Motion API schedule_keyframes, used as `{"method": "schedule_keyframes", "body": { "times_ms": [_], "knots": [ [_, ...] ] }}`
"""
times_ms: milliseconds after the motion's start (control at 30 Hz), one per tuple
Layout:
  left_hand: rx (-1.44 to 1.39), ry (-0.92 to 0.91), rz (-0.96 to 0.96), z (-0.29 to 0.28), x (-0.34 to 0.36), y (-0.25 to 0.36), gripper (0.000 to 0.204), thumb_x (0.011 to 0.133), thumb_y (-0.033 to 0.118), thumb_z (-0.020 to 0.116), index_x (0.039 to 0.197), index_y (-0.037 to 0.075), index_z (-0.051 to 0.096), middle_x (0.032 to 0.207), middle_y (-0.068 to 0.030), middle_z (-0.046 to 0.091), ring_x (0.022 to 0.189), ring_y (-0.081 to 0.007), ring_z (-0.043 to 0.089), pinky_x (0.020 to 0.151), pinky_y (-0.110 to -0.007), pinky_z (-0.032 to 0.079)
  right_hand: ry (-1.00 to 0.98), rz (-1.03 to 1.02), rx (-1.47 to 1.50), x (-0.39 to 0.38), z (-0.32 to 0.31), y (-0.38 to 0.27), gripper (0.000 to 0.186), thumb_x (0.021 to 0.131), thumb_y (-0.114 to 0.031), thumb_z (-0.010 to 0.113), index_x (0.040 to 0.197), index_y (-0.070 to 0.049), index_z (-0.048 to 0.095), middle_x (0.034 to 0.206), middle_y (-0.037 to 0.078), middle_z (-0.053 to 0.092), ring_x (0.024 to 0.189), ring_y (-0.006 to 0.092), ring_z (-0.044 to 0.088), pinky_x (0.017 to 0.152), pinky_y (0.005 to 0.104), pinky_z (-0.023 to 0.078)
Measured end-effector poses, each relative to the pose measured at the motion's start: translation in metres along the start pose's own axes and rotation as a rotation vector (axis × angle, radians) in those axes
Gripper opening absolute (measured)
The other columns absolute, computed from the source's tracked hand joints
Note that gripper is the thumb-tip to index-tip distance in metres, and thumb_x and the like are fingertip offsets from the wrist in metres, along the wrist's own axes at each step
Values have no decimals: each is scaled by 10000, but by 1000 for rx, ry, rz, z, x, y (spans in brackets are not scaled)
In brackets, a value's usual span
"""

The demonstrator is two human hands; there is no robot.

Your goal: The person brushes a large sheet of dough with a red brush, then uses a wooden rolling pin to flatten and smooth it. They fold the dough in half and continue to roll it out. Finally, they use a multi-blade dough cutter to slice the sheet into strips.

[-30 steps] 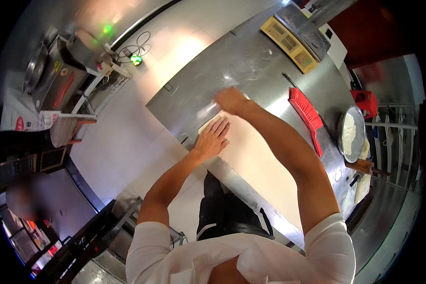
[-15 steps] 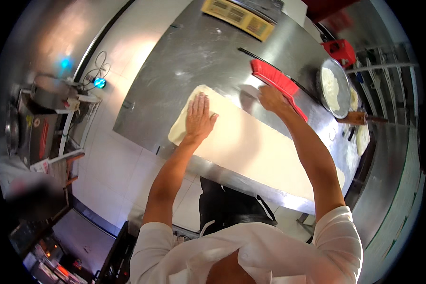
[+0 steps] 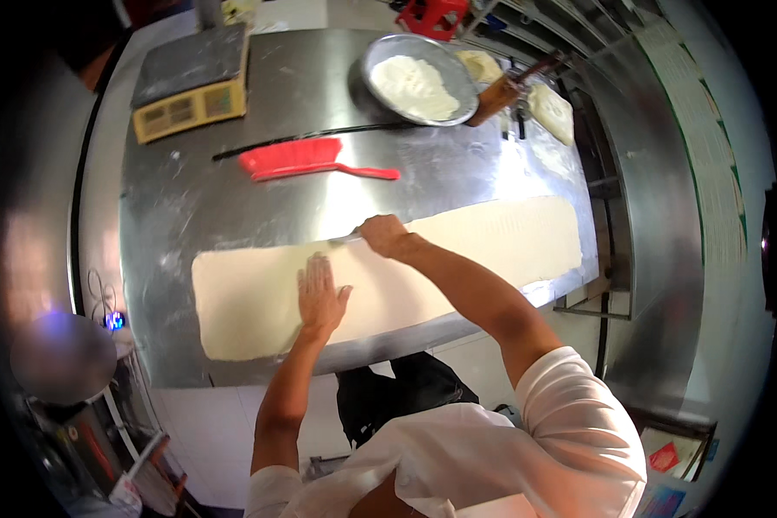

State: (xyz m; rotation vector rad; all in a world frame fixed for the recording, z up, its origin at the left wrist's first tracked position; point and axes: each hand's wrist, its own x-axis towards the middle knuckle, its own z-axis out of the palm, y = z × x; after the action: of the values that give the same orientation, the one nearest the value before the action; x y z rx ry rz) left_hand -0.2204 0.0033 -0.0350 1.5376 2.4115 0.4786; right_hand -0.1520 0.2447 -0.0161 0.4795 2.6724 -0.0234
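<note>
The long, pale, flat dough sheet (image 3: 492, 237) lies on the grey metal table (image 3: 177, 203); the left hand (image 3: 321, 302) rests flat on it, fingers together, thumb apart; the right hand (image 3: 385, 236) clamps its fingers on a thin, grey, blade-like tool (image 3: 346, 239) at the sheet's far edge; this seems to be lining up a cut, calling next for a steady stroke; the right hand, earlier beside the red, long-handled brush (image 3: 292, 161), is now at the dough.
</note>
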Motion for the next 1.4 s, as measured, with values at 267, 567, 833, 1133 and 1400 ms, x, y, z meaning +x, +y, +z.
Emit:
{"method": "schedule_keyframes", "body": {
  "times_ms": [267, 567, 833, 1133, 1400],
  "knots": [
    [135, 15, -95, 4, 4, 8, 847, 922, 455, 634, 1530, -30, 297, 1621, -214, 254, 1515, -361, 207, 1224, -529, 151, 36, 141, -170, -76, -2, 146, 133, 901, -179, 577, 961, -134, 686, 954, 64, 704, 927, 231, 685, 749, 417, 515],
    [187, 32, -141, 62, 26, 113, 887, 906, 398, 681, 1547, -33, 245, 1633, -220, 217, 1521, -375, 177, 1225, -533, 136, 136, 212, -53, -97, 0, 292, 127, 903, -157, 598, 939, -112, 711, 984, 80, 737, 927, 249, 720, 708, 420, 526],
    [16, -39, 94, 110, 127, 269, 769, 942, 397, 631, 1497, -56, 353, 1581, -249, 314, 1493, -383, 243, 1211, -556, 157, -92, 71, -51, -135, 40, 369, 157, 877, -124, 639, 997, -83, 731, 1079, 106, 743, 1027, 249, 717, 838, 391, 561],
    [-96, -177, 100, 105, 226, 319, 642, 894, 346, 703, 1401, 10, 498, 1322, -197, 559, 1262, -377, 496, 1085, -463, 377, -131, 100, 61, -168, 49, 415, 171, 864, -66, 618, 971, -70, 751, 1017, 119, 752, 974, 309, 722, 839, 407, 566],
    [-139, -362, 124, 104, 275, 347, 462, 859, 366, 744, 1139, 22, 614, 1059, -157, 609, 1078, -353, 563, 934, -449, 465, -69, 219, 69, -186, 72, 463, 182, 914, -144, 594, 940, -98, 768, 1040, 102, 751, 975, 264, 722, 745, 415, 550]
  ]
}}
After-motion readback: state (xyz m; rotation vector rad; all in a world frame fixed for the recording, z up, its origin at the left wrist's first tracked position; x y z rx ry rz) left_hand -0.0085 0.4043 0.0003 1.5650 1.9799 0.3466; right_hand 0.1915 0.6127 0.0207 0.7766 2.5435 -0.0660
